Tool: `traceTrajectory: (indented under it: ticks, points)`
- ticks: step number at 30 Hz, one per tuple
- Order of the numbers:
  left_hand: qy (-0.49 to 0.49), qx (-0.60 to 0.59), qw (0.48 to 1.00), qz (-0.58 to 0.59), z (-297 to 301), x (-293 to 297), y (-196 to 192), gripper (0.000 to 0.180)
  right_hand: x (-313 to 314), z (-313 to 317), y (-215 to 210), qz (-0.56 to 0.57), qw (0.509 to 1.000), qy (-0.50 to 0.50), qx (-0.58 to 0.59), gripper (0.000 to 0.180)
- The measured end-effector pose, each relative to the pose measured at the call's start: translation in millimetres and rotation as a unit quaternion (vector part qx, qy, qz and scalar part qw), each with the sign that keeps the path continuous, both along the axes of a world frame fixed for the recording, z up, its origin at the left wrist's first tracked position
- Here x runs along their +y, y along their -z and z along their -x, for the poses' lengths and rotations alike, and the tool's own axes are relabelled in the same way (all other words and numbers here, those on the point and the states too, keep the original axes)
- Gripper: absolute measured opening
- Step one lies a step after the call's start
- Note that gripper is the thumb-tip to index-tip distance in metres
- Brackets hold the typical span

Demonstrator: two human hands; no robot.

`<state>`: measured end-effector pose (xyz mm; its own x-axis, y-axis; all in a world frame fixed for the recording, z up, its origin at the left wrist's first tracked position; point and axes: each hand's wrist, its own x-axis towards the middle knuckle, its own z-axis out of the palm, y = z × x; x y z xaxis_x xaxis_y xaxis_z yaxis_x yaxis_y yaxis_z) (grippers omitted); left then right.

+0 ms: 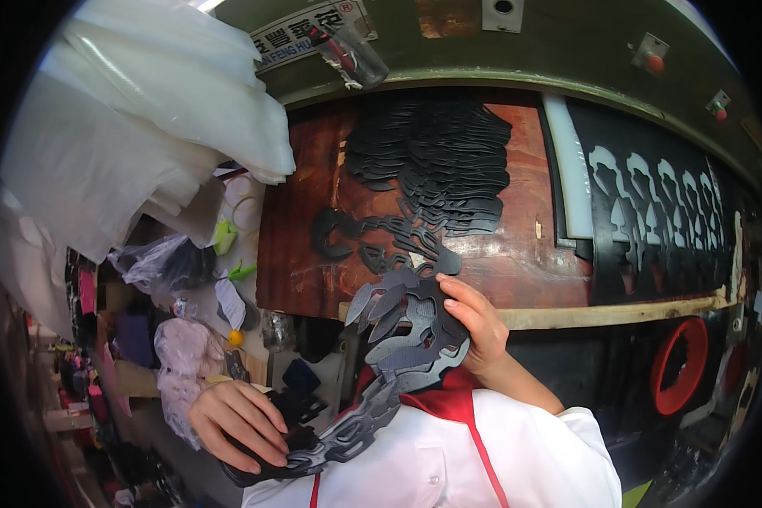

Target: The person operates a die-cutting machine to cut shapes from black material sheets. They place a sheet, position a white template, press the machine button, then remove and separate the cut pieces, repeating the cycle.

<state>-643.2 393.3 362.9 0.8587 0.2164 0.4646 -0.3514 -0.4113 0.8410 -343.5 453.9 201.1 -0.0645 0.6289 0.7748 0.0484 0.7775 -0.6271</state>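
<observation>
Black die-cut pieces (389, 356), fanned in an overlapping stack, span both hands above the white sleeve. Left hand (239, 422): fingers curled, pinching the lower end. Right hand (474, 326): fingers pressed on the upper end. Probably light, floppy, apt to slide; grip both ends. White rectangular sign (300, 32) upper left, above the brown surface (516, 254).

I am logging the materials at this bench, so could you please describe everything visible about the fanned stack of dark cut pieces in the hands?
The fanned stack of dark cut pieces is grey-black, thin, flat sheet with cut-out holes and curved outlines. It slants from the right hand, gripping its upper end, down to the left hand, whose fingers lie over its lower end.
</observation>
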Motion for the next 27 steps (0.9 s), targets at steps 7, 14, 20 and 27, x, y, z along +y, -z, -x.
traceTrajectory:
  ticks: [7,14,20,27]
  points:
    - [0.005,-0.078,0.997,0.014,41.2,15.4,11.0,0.016,-3.3,19.0,-9.8,-0.040,0.993,0.002,-0.113,0.042]
    - [-0.050,-0.109,0.993,0.019,100.3,-2.7,6.0,0.010,-39.0,41.9,-9.8,0.243,0.875,-0.379,-0.178,0.054]
    - [-0.305,-0.213,0.928,0.019,95.8,-9.2,14.8,0.016,-42.4,64.4,2.6,0.299,0.850,-0.427,-0.079,0.039]
    - [-0.535,-0.263,0.800,0.072,79.8,-26.0,44.0,0.022,-47.4,62.1,2.0,0.272,0.932,-0.223,-0.087,0.041]
